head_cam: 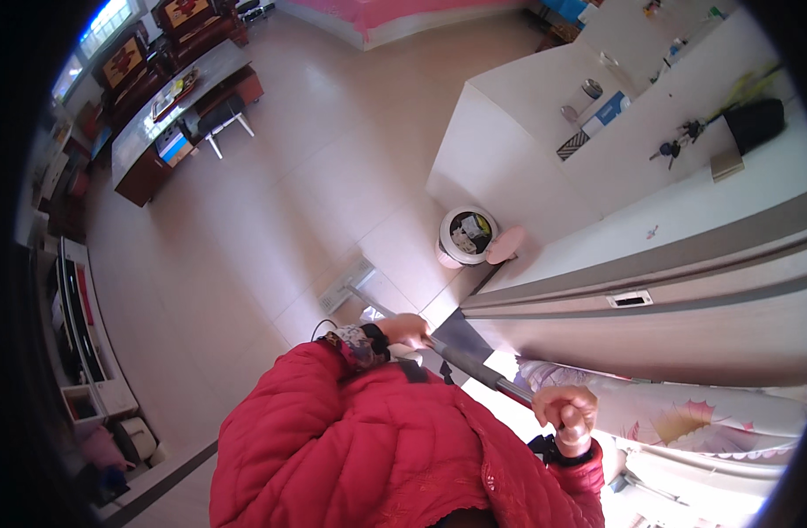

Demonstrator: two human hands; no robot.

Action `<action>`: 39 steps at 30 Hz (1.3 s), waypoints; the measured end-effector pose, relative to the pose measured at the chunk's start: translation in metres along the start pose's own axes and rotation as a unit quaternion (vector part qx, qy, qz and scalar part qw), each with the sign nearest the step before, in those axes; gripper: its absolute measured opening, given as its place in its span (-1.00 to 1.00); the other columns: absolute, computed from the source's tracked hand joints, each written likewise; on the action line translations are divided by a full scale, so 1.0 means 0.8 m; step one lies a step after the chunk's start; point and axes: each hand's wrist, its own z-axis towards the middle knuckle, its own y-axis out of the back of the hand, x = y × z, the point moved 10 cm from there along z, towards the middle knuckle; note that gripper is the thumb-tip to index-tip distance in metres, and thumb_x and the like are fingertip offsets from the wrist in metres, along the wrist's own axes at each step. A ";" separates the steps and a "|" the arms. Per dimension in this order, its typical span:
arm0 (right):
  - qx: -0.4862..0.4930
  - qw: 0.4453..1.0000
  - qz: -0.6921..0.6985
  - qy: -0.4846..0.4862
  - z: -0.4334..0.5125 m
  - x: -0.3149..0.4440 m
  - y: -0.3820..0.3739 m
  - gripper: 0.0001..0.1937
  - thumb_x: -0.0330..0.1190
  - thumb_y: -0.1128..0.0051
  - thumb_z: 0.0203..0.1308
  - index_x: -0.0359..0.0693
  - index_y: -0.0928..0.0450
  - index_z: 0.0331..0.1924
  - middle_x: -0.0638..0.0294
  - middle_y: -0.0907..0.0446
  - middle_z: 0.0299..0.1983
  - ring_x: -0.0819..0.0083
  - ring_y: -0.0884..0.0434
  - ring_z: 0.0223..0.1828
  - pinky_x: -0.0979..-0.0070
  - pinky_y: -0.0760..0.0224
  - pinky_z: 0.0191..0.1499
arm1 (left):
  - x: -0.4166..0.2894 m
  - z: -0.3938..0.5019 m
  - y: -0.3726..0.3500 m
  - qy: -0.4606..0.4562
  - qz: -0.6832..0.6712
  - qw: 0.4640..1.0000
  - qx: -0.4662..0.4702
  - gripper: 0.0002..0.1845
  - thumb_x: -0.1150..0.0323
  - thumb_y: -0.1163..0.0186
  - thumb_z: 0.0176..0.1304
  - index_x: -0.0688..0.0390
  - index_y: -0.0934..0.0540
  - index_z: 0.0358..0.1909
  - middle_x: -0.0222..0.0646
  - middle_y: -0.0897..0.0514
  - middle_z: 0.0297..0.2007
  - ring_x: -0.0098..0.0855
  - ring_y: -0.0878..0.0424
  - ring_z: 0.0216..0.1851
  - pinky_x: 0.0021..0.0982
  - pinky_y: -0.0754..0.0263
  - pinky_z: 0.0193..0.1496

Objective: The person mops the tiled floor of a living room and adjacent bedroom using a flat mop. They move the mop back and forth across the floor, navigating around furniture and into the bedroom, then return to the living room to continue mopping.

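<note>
A flat mop's long metal handle [469,365] slants across the front of the red padded jacket. My left hand [407,330] is closed around the handle's lower part, just past the dark grip sleeve. At the upper end, my right hand [567,417] is closed around the handle. The mop's flat, pale rectangular head [346,286] lies on the tiled floor beyond my left hand. A small white crumpled-looking thing [372,315] is beside the mop head, partly hidden by the handle and my left wrist.
A round bin [445,256] with its pink lid raised and rubbish inside stands by a white partition [483,138] with shelves. A sliding door [562,330] is at the right. A low table [136,142], a stool [222,115] and wooden chairs are at the upper left, a TV cabinet [113,393] at the left.
</note>
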 end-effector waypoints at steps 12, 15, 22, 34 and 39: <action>0.058 0.991 -0.096 -0.077 0.169 -0.177 -0.133 -0.86 -0.45 0.04 0.14 -0.38 -0.47 -0.35 0.30 -0.42 -0.68 0.64 -0.38 -0.65 0.65 -0.21 -0.58 | 0.269 -0.053 0.179 0.183 0.062 0.943 -0.270 -0.86 0.35 -0.12 -0.23 0.21 -0.52 -0.61 -0.06 -0.54 -0.56 -0.03 -0.51 -0.42 -0.13 -0.38 -0.37; -0.032 0.990 -0.065 -0.122 0.175 -0.195 -0.111 -0.86 -0.45 0.05 0.15 -0.37 -0.48 -0.35 0.32 -0.41 -0.68 0.65 -0.36 -0.64 0.67 -0.20 -0.57 | 0.284 -0.027 0.169 0.181 0.075 0.952 -0.237 -0.83 0.30 -0.17 -0.17 0.21 -0.56 -0.60 -0.06 -0.56 -0.53 -0.05 -0.52 -0.36 -0.14 -0.39 -0.28; -0.104 0.962 -0.173 -0.187 0.088 -0.082 -0.047 -0.86 -0.50 0.17 0.09 -0.41 -0.39 -0.48 0.24 -0.35 -0.71 0.61 -0.24 -0.71 0.65 -0.01 -0.67 | 0.122 0.039 0.070 -0.055 -0.009 0.998 -0.030 -0.79 0.24 -0.20 -0.21 0.19 -0.55 -0.62 -0.10 -0.51 -0.62 -0.02 -0.50 -0.49 -0.14 -0.33 -0.46; -0.199 0.975 -0.088 0.044 0.029 0.057 -0.046 -0.67 -0.23 0.12 0.21 -0.42 -0.44 -0.30 0.30 -0.31 -0.78 0.59 -0.27 -0.77 0.63 -0.14 -0.68 | -0.059 0.042 0.056 -0.204 -0.096 0.954 0.196 -0.75 0.25 -0.16 -0.12 0.26 -0.48 -0.51 -0.06 -0.49 -0.55 -0.06 -0.48 -0.42 -0.18 -0.28 -0.40; -0.239 0.963 -0.117 0.032 0.030 0.026 -0.041 -0.80 -0.44 0.21 0.13 -0.43 -0.42 -0.32 0.21 -0.41 -0.68 0.53 -0.34 -0.69 0.61 -0.21 -0.61 | -0.012 0.091 0.091 -0.203 -0.004 0.975 0.087 -0.78 0.21 -0.16 -0.12 0.18 -0.51 -0.61 -0.13 -0.50 -0.64 -0.06 -0.48 -0.54 -0.12 -0.28 -0.50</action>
